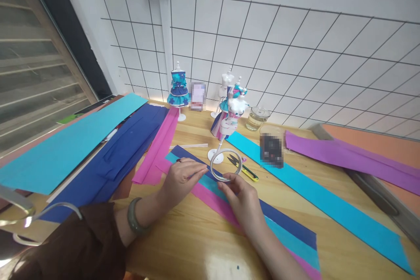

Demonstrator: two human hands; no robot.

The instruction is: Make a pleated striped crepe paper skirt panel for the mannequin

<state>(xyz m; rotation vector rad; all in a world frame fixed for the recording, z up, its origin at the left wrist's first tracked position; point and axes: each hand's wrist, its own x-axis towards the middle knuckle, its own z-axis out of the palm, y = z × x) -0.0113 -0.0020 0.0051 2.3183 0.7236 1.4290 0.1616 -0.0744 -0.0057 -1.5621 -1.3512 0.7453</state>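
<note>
Bright; glare on tabletop (218,264); edges apparently stretched.

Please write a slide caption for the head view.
Right hand holds a tape roll beside the pinching left hand, above navy, turquoise and pink strips, near miniature mannequins.

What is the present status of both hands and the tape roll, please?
Right hand holding tape roll. Left hand pinched beside it, contents unclear. Striped strip below; snips close beyond roll, possibly in the way.

Right fingers (238,181) partly hide the white roll (211,166).
</note>
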